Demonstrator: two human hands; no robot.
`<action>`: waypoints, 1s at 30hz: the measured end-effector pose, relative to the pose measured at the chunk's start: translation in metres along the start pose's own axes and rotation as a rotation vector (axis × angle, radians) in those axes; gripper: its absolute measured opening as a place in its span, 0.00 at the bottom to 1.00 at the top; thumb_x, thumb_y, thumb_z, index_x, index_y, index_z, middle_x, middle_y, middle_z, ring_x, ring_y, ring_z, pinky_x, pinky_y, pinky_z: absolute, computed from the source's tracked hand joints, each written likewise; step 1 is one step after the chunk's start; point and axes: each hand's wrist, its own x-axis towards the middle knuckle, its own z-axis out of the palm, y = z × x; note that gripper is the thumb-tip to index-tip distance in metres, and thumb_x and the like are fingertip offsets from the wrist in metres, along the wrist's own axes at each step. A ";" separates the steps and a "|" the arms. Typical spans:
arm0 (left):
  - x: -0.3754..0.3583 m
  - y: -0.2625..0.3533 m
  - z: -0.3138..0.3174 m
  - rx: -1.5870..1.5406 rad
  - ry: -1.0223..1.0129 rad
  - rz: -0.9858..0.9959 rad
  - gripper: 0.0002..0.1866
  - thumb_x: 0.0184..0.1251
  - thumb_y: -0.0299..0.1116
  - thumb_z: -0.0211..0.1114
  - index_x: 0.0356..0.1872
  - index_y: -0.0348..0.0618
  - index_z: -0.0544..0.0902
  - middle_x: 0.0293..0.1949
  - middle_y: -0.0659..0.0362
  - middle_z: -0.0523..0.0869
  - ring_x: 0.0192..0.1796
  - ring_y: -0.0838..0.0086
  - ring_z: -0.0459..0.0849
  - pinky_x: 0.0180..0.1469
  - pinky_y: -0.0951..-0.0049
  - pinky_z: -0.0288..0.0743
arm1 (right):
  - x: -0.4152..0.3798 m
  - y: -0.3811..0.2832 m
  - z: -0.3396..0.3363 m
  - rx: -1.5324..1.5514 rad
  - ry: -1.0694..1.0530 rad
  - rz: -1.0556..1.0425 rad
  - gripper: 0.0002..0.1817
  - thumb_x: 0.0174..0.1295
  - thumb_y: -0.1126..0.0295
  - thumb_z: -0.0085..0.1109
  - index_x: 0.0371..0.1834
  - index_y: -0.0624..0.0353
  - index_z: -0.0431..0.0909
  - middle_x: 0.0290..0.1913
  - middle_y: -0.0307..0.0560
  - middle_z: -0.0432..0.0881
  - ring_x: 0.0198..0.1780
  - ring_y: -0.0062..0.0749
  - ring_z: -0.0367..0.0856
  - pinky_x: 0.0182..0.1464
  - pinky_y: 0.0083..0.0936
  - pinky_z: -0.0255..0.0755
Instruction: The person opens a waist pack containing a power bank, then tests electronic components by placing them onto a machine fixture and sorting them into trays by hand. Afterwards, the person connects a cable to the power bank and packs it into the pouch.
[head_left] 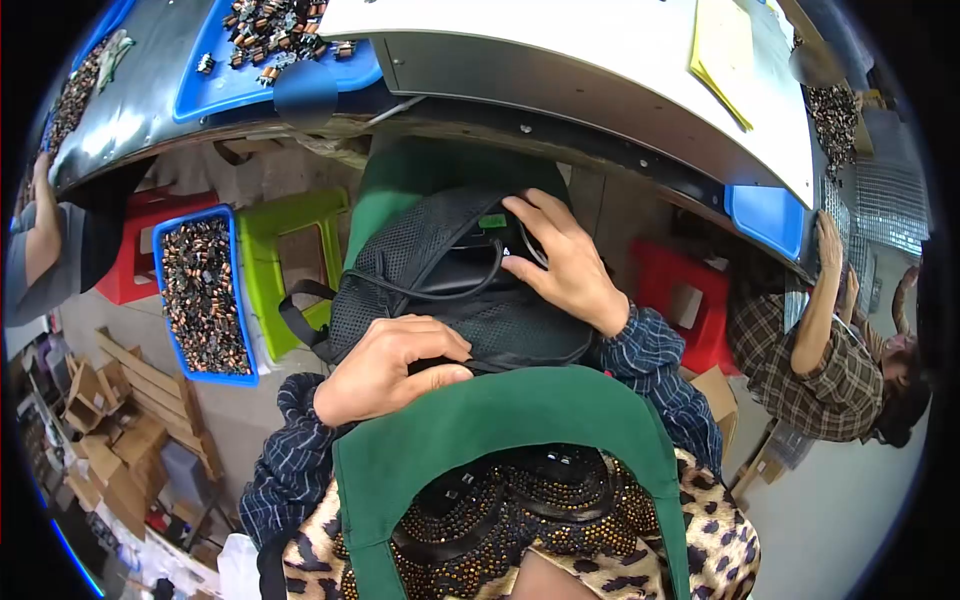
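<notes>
A black mesh bag [430, 260] lies on my lap over the green apron [400, 175], its top partly open, with a black cord across it. At the bag's upper right edge, my right hand [570, 265] has its thumb and fingers closed round the rim by the opening. A small green label [492, 221] shows just left of those fingers. My left hand [390, 370] is at the bag's near left edge, fingers bent and closed on the fabric. Inside the opening something dark and smooth shows, too dim to make out.
Ahead is a workbench edge with a white board [600, 60] and a blue tray [360, 70] of small parts. A filled blue tray [205, 295] rests beside a green stool [290, 215] at left. Red stools flank me. People sit at both sides.
</notes>
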 end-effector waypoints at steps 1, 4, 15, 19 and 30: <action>0.001 -0.001 0.000 -0.011 -0.003 -0.004 0.07 0.51 0.27 0.64 0.28 0.33 0.79 0.30 0.52 0.82 0.40 0.61 0.81 0.42 0.67 0.73 | 0.001 0.000 0.001 0.025 -0.093 0.006 0.34 0.41 0.72 0.66 0.56 0.59 0.65 0.54 0.57 0.67 0.54 0.49 0.67 0.55 0.33 0.63; 0.002 -0.006 0.001 0.131 0.068 0.074 0.07 0.53 0.29 0.62 0.24 0.34 0.78 0.25 0.54 0.81 0.40 0.60 0.81 0.44 0.66 0.72 | 0.003 0.004 0.003 0.052 -0.211 -0.010 0.41 0.40 0.71 0.67 0.61 0.58 0.58 0.58 0.58 0.63 0.59 0.51 0.62 0.59 0.33 0.60; 0.002 -0.013 0.005 0.653 0.263 -0.073 0.05 0.51 0.26 0.60 0.27 0.34 0.77 0.41 0.48 0.77 0.57 0.55 0.69 0.54 0.61 0.66 | -0.020 0.010 -0.010 0.096 -0.339 0.264 0.38 0.41 0.68 0.67 0.57 0.65 0.60 0.52 0.57 0.71 0.56 0.50 0.68 0.57 0.33 0.64; 0.009 -0.020 0.007 0.645 0.249 -0.105 0.12 0.49 0.24 0.60 0.37 0.33 0.76 0.47 0.48 0.75 0.57 0.53 0.68 0.56 0.61 0.65 | -0.021 0.018 -0.001 0.013 -0.312 0.198 0.35 0.41 0.67 0.67 0.54 0.65 0.63 0.49 0.57 0.73 0.53 0.51 0.70 0.54 0.35 0.66; 0.037 -0.044 0.007 0.648 0.122 -0.042 0.27 0.43 0.29 0.66 0.50 0.39 0.70 0.47 0.50 0.74 0.50 0.55 0.72 0.52 0.63 0.68 | -0.020 0.035 0.013 0.108 -0.307 0.089 0.39 0.38 0.68 0.69 0.57 0.62 0.60 0.41 0.52 0.73 0.43 0.42 0.71 0.47 0.33 0.65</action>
